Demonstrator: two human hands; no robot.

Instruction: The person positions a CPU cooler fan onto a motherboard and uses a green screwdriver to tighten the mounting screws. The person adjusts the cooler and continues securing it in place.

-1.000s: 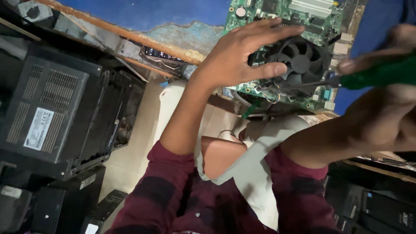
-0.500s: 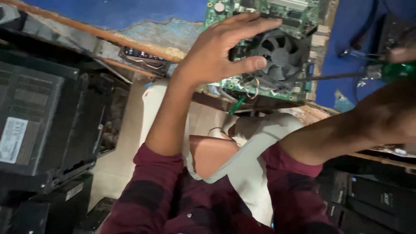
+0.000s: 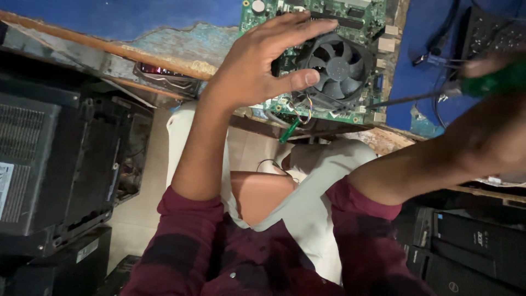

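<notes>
A green circuit board [image 3: 263,13] lies on a blue-topped wooden table [image 3: 164,27] with a round black cooling fan [image 3: 337,71] mounted on it. My left hand [image 3: 257,71] rests on the board, fingers spread, thumb and fingertips touching the fan's edge. My right hand [image 3: 487,68] is blurred at the far right and grips the green handle of a screwdriver [image 3: 416,97]. Its thin metal shaft points left, with the tip near the fan's lower right corner.
Black computer cases stand at the left [image 3: 49,164] and lower right [image 3: 476,241]. A dark device [image 3: 487,33] with cables [image 3: 438,44] lies on the table at the upper right. The table's front edge [image 3: 109,52] is worn and chipped.
My right hand with the screwdriver has drawn back to the right, away from the fan. The view has shifted, so the board sits further left. My left hand stays on the fan.
</notes>
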